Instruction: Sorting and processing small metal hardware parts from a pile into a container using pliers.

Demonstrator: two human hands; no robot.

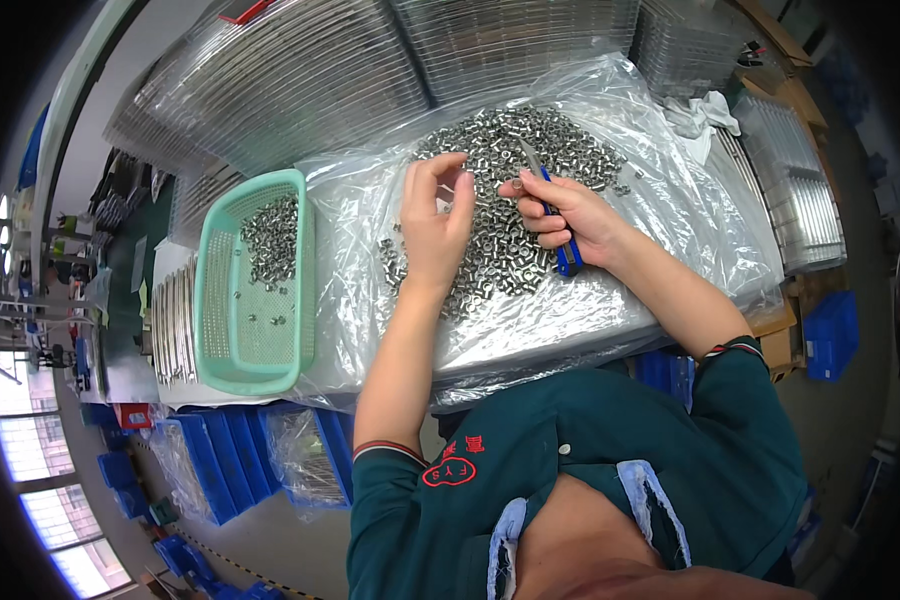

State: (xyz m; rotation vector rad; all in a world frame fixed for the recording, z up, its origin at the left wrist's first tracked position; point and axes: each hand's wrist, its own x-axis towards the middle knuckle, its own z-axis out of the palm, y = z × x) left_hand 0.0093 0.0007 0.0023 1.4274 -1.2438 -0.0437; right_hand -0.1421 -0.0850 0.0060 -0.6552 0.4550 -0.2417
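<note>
Over a clear plastic sheet (pixel 710 210), laid perhaps to keep small parts from scattering, I hold my right hand (pixel 588 220) above a heap of metal fittings (pixel 500 130), its fingers clamped around a blue-handled knife (pixel 569 258) pointing away from me, the grip seemingly tucked low so thumb and forefinger can pinch what looks like a single fitting (pixel 517 185). My left hand (pixel 435 225) hovers by the heap, thumb and curled fingers apart with nothing visible between them, while a green basket (pixel 209 300) of similar pieces (pixel 270 240) sits to my left, likely for easy reach
</note>
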